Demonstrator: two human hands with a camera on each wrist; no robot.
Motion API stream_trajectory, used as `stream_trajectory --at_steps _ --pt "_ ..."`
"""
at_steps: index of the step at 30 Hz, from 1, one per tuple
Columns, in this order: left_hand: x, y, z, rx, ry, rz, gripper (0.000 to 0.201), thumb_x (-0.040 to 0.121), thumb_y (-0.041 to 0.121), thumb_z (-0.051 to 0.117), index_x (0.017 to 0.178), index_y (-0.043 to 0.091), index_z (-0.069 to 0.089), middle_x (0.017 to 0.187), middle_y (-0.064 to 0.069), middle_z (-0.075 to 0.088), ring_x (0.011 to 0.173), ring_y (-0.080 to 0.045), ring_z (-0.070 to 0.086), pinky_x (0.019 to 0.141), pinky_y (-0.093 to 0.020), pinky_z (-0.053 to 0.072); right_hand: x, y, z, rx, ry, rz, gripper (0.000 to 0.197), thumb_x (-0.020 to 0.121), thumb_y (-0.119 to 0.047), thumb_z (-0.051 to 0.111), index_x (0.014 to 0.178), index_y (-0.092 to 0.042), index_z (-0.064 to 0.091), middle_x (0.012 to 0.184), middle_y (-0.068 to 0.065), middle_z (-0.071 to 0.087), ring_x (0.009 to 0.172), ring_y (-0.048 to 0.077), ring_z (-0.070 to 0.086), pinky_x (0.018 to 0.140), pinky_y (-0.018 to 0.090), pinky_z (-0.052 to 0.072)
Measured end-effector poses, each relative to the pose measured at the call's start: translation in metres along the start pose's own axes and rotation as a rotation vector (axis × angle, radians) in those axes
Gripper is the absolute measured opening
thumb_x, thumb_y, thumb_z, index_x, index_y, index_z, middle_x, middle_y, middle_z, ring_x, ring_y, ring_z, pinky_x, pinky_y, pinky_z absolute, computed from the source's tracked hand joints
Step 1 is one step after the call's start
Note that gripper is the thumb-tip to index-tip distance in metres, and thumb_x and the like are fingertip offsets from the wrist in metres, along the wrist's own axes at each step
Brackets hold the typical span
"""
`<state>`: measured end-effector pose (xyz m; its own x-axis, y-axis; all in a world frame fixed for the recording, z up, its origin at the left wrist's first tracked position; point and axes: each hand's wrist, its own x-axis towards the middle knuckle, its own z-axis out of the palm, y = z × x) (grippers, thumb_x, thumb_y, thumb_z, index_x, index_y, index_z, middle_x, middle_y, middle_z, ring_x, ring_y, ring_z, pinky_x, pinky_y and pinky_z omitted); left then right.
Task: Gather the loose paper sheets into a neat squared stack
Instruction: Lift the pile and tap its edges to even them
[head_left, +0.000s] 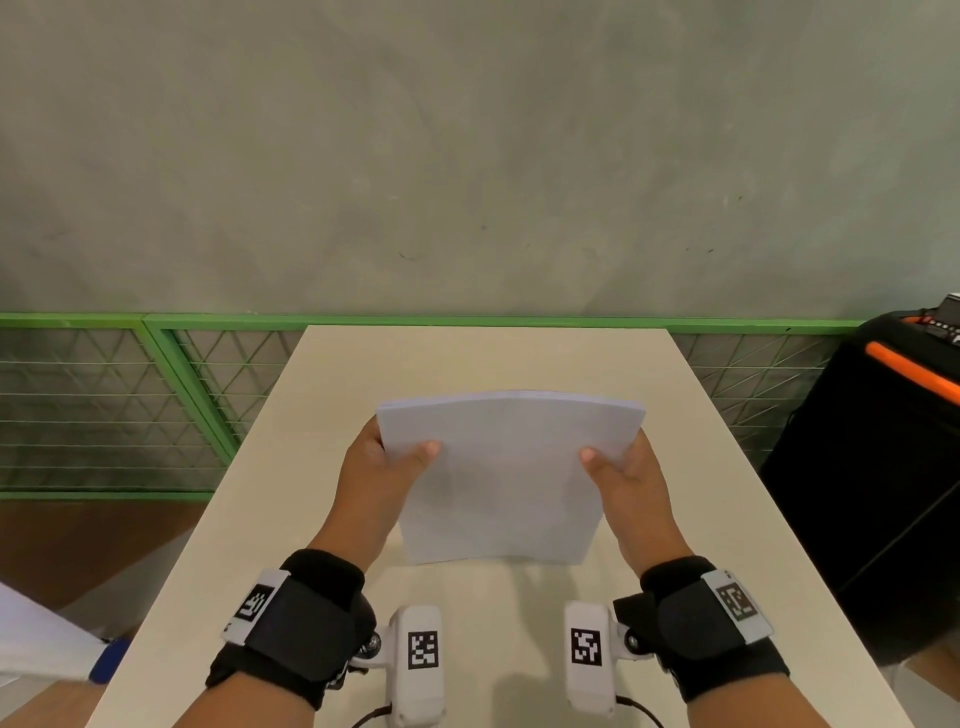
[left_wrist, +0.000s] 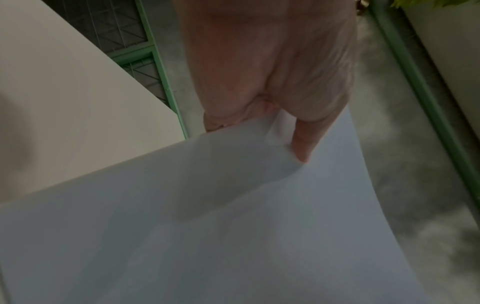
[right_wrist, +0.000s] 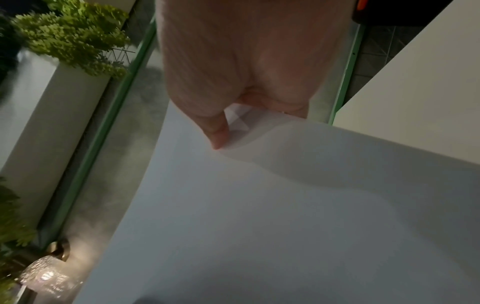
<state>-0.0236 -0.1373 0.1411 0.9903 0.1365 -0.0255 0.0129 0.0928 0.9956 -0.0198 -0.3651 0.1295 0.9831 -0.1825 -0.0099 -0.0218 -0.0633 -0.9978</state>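
Observation:
A stack of white paper sheets (head_left: 506, 478) stands upright on its lower edge on the beige table (head_left: 322, 426), slightly bowed. My left hand (head_left: 387, 460) grips its left side, thumb on the near face and fingers hidden behind. My right hand (head_left: 621, 467) grips the right side the same way. In the left wrist view the left hand (left_wrist: 272, 102) pinches the paper (left_wrist: 233, 226), the thumb pressed on its face. The right wrist view has the right hand (right_wrist: 233, 82) with its thumb pressed on the paper (right_wrist: 285, 205).
A grey wall and a green wire-mesh fence (head_left: 104, 405) run behind the table. A black case with an orange stripe (head_left: 883, 467) stands to the right. A white and blue object (head_left: 52, 644) lies at the lower left. Plants (right_wrist: 72, 37) show in the right wrist view.

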Motion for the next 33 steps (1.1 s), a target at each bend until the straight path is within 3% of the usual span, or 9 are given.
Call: stream_trajectory --at_steps 3,7,13,15,19,21,24,29,33 --pt "0.002 -0.002 0.001 0.022 -0.006 -0.016 0.046 0.069 0.015 0.068 0.114 0.013 0.059 0.106 -0.007 0.068 0.093 -0.024 0.065 0.077 -0.031 0.05 0.001 0.007 -0.001 -0.038 -0.017 0.007 0.05 0.071 -0.02 0.056 0.121 -0.014 0.049 0.116 0.012 0.063 0.105 0.029 0.061 0.092 0.045 0.05" --pt "0.0 -0.016 0.002 0.086 -0.006 -0.095 0.026 0.085 0.001 0.061 0.099 0.023 0.061 0.097 0.003 0.068 0.091 -0.022 0.063 0.071 -0.025 0.048 -0.002 0.022 0.001 -0.052 -0.034 0.068 0.038 0.077 -0.014 0.056 0.115 -0.02 0.052 0.116 0.01 0.064 0.11 0.03 0.06 0.094 0.045 0.048" --pt "-0.004 -0.018 0.004 0.073 0.004 -0.119 0.028 0.086 0.001 0.059 0.108 0.018 0.06 0.103 -0.003 0.068 0.096 -0.024 0.064 0.075 -0.028 0.049 -0.006 0.025 -0.001 -0.029 0.023 0.078 0.037 0.088 0.004 0.049 0.116 -0.02 0.05 0.115 0.008 0.061 0.109 0.028 0.057 0.097 0.044 0.045" --pt "-0.004 -0.015 0.003 0.056 -0.004 -0.108 0.032 0.083 0.005 0.064 0.113 0.016 0.06 0.106 -0.004 0.069 0.097 -0.024 0.064 0.075 -0.028 0.049 -0.006 0.025 -0.003 -0.02 0.02 0.069 0.038 0.087 0.004 0.049 0.118 -0.019 0.05 0.117 0.009 0.061 0.108 0.027 0.057 0.097 0.044 0.046" --pt "-0.005 -0.016 0.004 0.036 0.002 -0.07 0.049 0.057 0.031 0.073 0.104 0.026 0.062 0.107 -0.002 0.071 0.1 -0.025 0.066 0.086 -0.038 0.052 -0.008 0.032 -0.003 -0.041 -0.01 0.07 0.036 0.085 -0.002 0.053 0.116 -0.021 0.051 0.118 0.01 0.063 0.109 0.028 0.059 0.094 0.044 0.048" --pt "-0.006 -0.012 0.006 0.041 0.01 -0.044 0.062 0.053 0.036 0.073 0.113 0.021 0.06 0.114 -0.007 0.069 0.105 -0.028 0.065 0.092 -0.044 0.051 -0.01 0.032 -0.003 -0.054 -0.028 0.047 0.039 0.078 -0.014 0.057 0.116 -0.019 0.052 0.115 0.009 0.063 0.108 0.027 0.06 0.087 0.038 0.05" --pt "-0.005 0.001 0.008 0.052 0.012 0.029 0.069 0.056 0.039 0.072 0.119 0.014 0.056 0.116 -0.01 0.067 0.104 -0.028 0.065 0.089 -0.044 0.052 -0.007 0.025 -0.005 -0.003 -0.034 0.022 0.047 0.07 -0.019 0.055 0.118 -0.016 0.053 0.113 0.008 0.064 0.105 0.027 0.061 0.08 0.033 0.05" --pt "-0.002 0.032 0.018 0.007 0.126 -0.004 0.011 0.084 0.036 0.058 0.084 0.025 0.055 0.083 0.008 0.055 0.076 -0.011 0.051 0.063 -0.024 0.038 -0.001 0.001 -0.004 0.145 -0.023 -0.057 0.045 0.074 -0.018 0.059 0.118 -0.011 0.054 0.111 0.009 0.065 0.099 0.024 0.063 0.085 0.039 0.052" --pt "-0.002 0.039 0.025 -0.03 0.194 -0.043 0.028 0.09 0.035 0.05 0.07 0.015 0.052 0.068 0.002 0.049 0.063 -0.016 0.046 0.058 -0.027 0.033 0.0 -0.015 0.0 0.224 0.006 -0.119 0.045 0.076 -0.036 0.058 0.108 -0.004 0.059 0.095 0.001 0.066 0.079 0.004 0.065 0.067 0.018 0.052"
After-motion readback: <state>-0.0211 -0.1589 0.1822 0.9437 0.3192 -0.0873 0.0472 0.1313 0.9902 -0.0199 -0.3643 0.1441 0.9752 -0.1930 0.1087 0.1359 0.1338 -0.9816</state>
